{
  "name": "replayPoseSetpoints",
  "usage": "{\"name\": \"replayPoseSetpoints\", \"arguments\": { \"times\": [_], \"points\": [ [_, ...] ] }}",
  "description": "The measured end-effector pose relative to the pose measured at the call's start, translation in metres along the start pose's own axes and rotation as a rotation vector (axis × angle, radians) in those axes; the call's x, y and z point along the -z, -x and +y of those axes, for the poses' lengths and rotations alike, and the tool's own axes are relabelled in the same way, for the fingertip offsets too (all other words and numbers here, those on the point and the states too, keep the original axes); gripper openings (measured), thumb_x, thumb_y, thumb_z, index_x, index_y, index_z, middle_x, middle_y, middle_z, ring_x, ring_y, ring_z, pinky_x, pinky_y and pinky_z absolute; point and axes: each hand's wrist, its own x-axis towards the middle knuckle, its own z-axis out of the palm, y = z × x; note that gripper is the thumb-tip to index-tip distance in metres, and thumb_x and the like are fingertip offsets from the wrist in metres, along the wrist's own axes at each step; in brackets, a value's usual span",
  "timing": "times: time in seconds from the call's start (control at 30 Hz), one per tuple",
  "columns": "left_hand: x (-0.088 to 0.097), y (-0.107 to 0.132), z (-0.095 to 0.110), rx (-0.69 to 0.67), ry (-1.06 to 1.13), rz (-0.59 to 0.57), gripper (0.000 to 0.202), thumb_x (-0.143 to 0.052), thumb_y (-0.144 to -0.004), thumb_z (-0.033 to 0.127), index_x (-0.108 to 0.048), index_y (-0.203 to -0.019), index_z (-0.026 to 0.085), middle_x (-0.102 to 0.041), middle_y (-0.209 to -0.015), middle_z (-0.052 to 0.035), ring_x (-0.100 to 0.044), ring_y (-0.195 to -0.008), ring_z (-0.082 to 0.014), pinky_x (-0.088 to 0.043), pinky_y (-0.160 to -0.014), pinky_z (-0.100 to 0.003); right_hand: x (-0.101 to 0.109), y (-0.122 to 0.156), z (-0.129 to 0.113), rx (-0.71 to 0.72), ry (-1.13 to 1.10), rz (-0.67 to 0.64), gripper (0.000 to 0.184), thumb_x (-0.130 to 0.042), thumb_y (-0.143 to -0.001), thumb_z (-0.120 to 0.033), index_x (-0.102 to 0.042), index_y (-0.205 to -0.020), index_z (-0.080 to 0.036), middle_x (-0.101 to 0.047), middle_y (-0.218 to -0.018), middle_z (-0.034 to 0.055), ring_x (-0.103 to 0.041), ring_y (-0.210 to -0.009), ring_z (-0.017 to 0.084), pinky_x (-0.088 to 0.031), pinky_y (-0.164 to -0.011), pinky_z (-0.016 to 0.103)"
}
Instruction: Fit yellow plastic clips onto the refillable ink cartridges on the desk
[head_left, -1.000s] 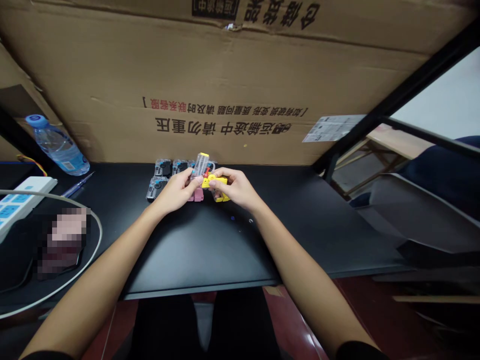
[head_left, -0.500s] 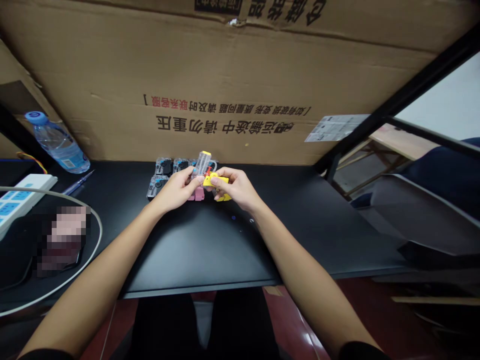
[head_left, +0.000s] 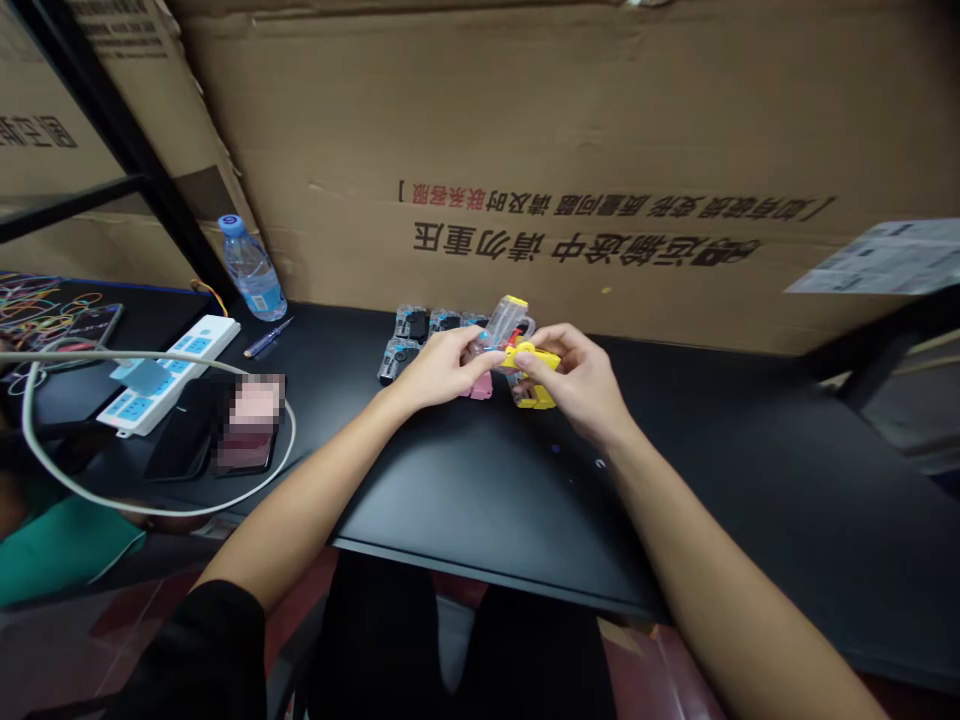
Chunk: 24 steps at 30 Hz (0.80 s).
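While our left hand (head_left: 439,365) pinches the clear cartridge (head_left: 504,325), our right hand (head_left: 581,385) should ease the yellow clip (head_left: 534,358) off gently above the tabletop (head_left: 465,480).

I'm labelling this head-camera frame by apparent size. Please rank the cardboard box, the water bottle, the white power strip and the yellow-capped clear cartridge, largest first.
1. cardboard box
2. white power strip
3. water bottle, close to the strip, so unsure
4. clear cartridge, partly hidden by the left hand and right hand
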Motion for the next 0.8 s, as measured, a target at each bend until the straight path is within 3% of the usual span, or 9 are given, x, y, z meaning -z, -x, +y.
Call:
{"name": "replayPoseSetpoints", "arguments": {
  "times": [0.13,0.27,0.37,0.5,0.67,0.8],
  "points": [
    [-0.001,0.000,0.001,0.032,-0.005,0.004,0.032,-0.059,-0.101,0.040,-0.046,-0.079,0.022,-0.051,-0.070,0.0027,-0.047,-0.065,-0.0140,-0.034,-0.064,-0.030,-0.001,0.001,-0.001,0.085,0.045,0.039,0.055,-0.098,-0.074,-0.050,-0.063,-0.110,-0.028,-0.079,-0.104,0.0042,-0.073,-0.064,0.018,-0.065,-0.054,0.032],
    [-0.002,0.001,-0.001,0.029,0.036,-0.011,0.029,-0.059,-0.101,0.042,-0.052,-0.083,0.021,-0.053,-0.071,0.0015,-0.050,-0.067,-0.0155,-0.036,-0.064,-0.029,0.002,-0.001,-0.002,0.056,0.022,-0.021,0.060,-0.097,-0.074,-0.049,-0.065,-0.120,-0.027,-0.079,-0.106,0.0054,-0.076,-0.072,0.021,-0.064,-0.055,0.032],
    [-0.002,0.001,-0.003,0.030,0.070,-0.043,0.030,-0.059,-0.101,0.045,-0.055,-0.085,0.020,-0.055,-0.071,0.0015,-0.051,-0.066,-0.0154,-0.037,-0.063,-0.029,0.004,-0.001,-0.003,0.009,-0.003,-0.085,0.057,-0.096,-0.075,-0.051,-0.071,-0.119,-0.025,-0.080,-0.106,0.0064,-0.074,-0.070,0.020,-0.064,-0.057,0.033],
    [-0.001,0.000,-0.005,0.036,0.098,-0.048,0.029,-0.060,-0.100,0.045,-0.063,-0.093,0.018,-0.065,-0.079,-0.0008,-0.056,-0.069,-0.0162,-0.042,-0.066,-0.029,0.004,0.000,-0.004,0.015,0.006,-0.071,0.052,-0.095,-0.077,-0.052,-0.076,-0.118,-0.025,-0.081,-0.109,0.0066,-0.071,-0.067,0.017,-0.063,-0.056,0.032],
    [-0.003,0.001,-0.005,0.080,0.198,-0.045,0.033,-0.061,-0.101,0.049,-0.067,-0.103,0.017,-0.068,-0.081,-0.0015,-0.057,-0.066,-0.0152,-0.043,-0.063,-0.027,0.007,-0.003,-0.004,-0.034,-0.031,-0.108,0.061,-0.097,-0.075,-0.053,-0.076,-0.125,-0.025,-0.082,-0.107,0.0059,-0.076,-0.072,0.019,-0.066,-0.061,0.033],
    [-0.004,0.001,-0.006,0.103,0.255,-0.043,0.037,-0.060,-0.103,0.052,-0.070,-0.109,0.016,-0.069,-0.078,-0.0023,-0.055,-0.059,-0.0148,-0.040,-0.056,-0.026,0.011,-0.009,0.000,-0.033,-0.086,-0.014,0.058,-0.097,-0.074,-0.056,-0.077,-0.116,-0.023,-0.083,-0.097,0.0057,-0.077,-0.074,0.020,-0.068,-0.068,0.035]
  ]
}}
